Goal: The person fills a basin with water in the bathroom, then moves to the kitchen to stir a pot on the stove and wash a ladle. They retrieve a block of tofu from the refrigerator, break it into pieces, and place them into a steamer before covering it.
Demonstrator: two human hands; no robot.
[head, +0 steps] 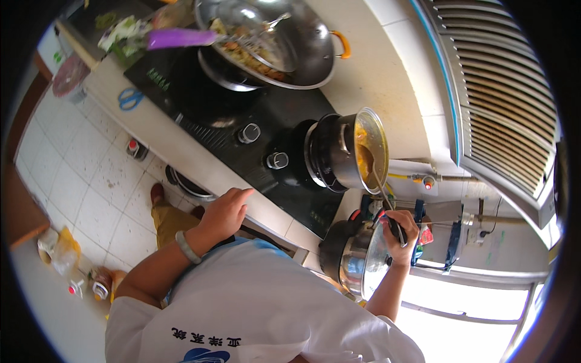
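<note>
My right hand [401,232] grips the dark handle of a steel ladle [378,179], whose bowl dips into the saucepan. The steel saucepan [345,147] stands on a burner of the black glass cooktop [218,113] and holds orange-yellow liquid with pieces in it. Near the counter's front edge, my left hand [226,212] hangs with nothing in it, fingers loosely bent and a pale bangle on the wrist. Two control knobs [277,160] sit on the cooktop between that hand and the saucepan.
A large wok [313,50] with cooked food occupies the other burner; a purple-handled utensil [181,39] lies across it. Blue-handled scissors [130,99] rest on the counter edge. A glass-lidded pot [356,263] stands below my right hand. A range hood [504,104] overhangs the right.
</note>
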